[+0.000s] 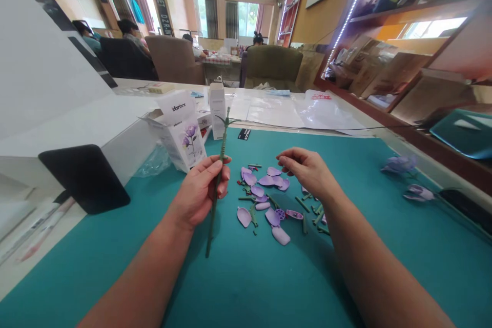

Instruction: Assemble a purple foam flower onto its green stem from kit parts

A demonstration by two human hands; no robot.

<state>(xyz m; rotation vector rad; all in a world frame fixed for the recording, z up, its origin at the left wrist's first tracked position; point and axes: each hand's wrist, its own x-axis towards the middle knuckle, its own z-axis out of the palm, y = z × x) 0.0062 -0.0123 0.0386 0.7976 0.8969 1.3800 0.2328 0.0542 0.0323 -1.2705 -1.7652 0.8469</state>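
Observation:
My left hand (pixel 202 189) is closed round a long green flower stem (pixel 218 182), holding it upright and tilted slightly, its lower end near the teal mat (pixel 246 277). My right hand (pixel 305 169) hovers over a scatter of purple petals (pixel 269 180) and short green stem pieces (pixel 307 205), its fingers curled in a pinch; what they hold, if anything, I cannot make out. Several more petals (pixel 280 236) lie nearer me.
An open white box with a purple flower picture (pixel 184 138) and a smaller white box (pixel 217 107) stand behind the mat. A black stand (pixel 82 177) sits left. Two finished purple flowers (pixel 407 177) lie right. People sit at far tables.

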